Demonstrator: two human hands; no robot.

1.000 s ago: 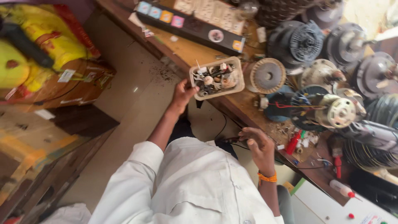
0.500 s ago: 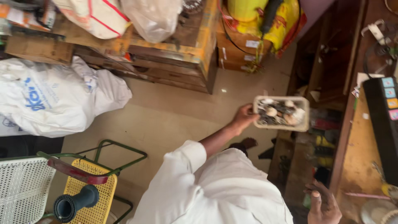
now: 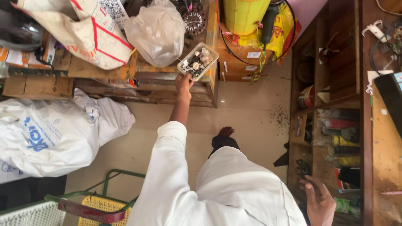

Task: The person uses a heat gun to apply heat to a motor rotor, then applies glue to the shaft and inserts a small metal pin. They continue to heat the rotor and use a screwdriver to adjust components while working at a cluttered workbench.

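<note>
My left hand [image 3: 183,82] is stretched out ahead on a white-sleeved arm and grips the near edge of a small clear plastic tray [image 3: 197,61] filled with small metal and plastic parts. The tray is over the front edge of a wooden crate stack [image 3: 163,83]. My right hand [image 3: 319,201] hangs low at the right with fingers loosely apart, holding nothing, close to the lower shelf of a wooden workbench [image 3: 381,138].
A clear plastic bag [image 3: 157,31] and a white printed sack [image 3: 77,35] lie on the crates. A big white sack [image 3: 50,134] sits on the floor at left. Yellow containers [image 3: 247,19] stand behind. A green-framed chair [image 3: 94,203] is near left.
I have turned away from the workbench toward the crates. My left hand carried the parts tray from the bench across to the crate stack. My right hand left the bench top and dropped.
</note>
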